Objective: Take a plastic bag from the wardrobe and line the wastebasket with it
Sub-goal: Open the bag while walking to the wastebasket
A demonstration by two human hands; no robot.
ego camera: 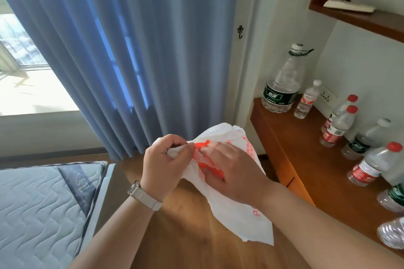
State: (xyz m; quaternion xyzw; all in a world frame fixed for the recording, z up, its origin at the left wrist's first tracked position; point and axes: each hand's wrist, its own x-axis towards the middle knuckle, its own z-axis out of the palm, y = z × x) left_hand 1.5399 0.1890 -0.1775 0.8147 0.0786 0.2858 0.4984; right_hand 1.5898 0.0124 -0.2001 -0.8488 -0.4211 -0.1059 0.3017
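Plastic bag [220, 201], white with orange print, hangs in the air in front of me, held over the wooden floor [175, 236] between the mattress [39, 203] on the left and the worktop [306, 159] on the right. From where I watch, both hands are on it. The left hand [162, 166], with a pale watch strap [144, 195] on its wrist, has its fingers curled and pinches a bunched white edge near the top of the bag. The right hand [231, 172] sits just beside it, fingers reaching over the orange print and gripping the film, while the rest of the bag droops under that wrist and forearm. Behind the hands I see a blue curtain [131, 50] covering part of a bright window [21, 72]. On the worktop stand a large water jug [283, 81] by the wall and a row of smaller bottles [337, 125], some with red caps. A wooden shelf [360, 17] above carries a flat white object [349, 6] I cannot identify.
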